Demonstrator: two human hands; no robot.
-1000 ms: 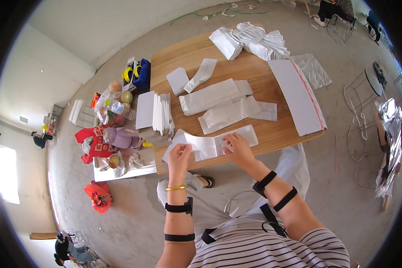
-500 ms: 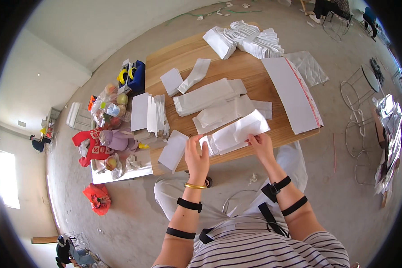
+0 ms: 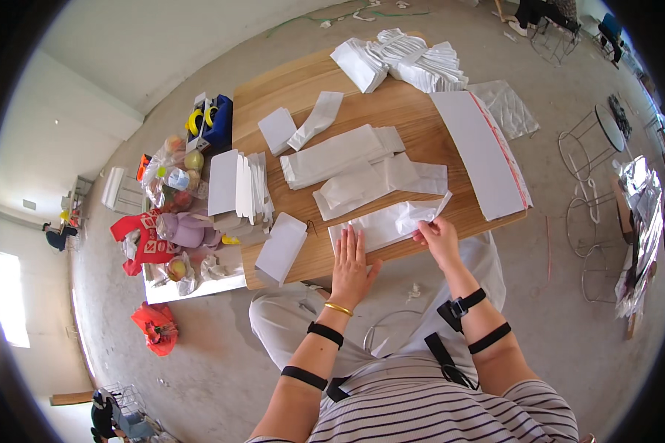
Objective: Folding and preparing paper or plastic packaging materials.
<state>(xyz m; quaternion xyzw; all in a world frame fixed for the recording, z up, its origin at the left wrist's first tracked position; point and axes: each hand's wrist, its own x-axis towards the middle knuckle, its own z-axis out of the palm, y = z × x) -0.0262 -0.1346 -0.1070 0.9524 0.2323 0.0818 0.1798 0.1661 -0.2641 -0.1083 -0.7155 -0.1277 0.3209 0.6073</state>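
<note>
Along the near edge of the table lies a long white paper-like sleeve (image 3: 379, 224). My left hand (image 3: 352, 272) rests flat on its left end, fingers stretched out. At the other end my right hand (image 3: 440, 240) pinches the sleeve's near edge between thumb and fingers; that end is crinkled and lifted at its far corner. Just beyond it are a second translucent white sleeve (image 3: 347, 196) and a pile of flat white sleeves (image 3: 325, 161). A white card-like piece (image 3: 281, 246) lies left of my left hand.
Upright white folded pieces (image 3: 240, 184) stand at the left, near a blue tape dispenser (image 3: 218, 122), bagged fruit (image 3: 177, 173) and a lilac cap (image 3: 187, 228). Bundled white sleeves (image 3: 421, 63) lie at the far edge. A long white board (image 3: 480, 159) borders the right side.
My left hand has gone from raised, with fingers curved at the sleeve's left end, to flat on it. The sleeve has come down flatter on the table; my right hand still pinches it.
</note>
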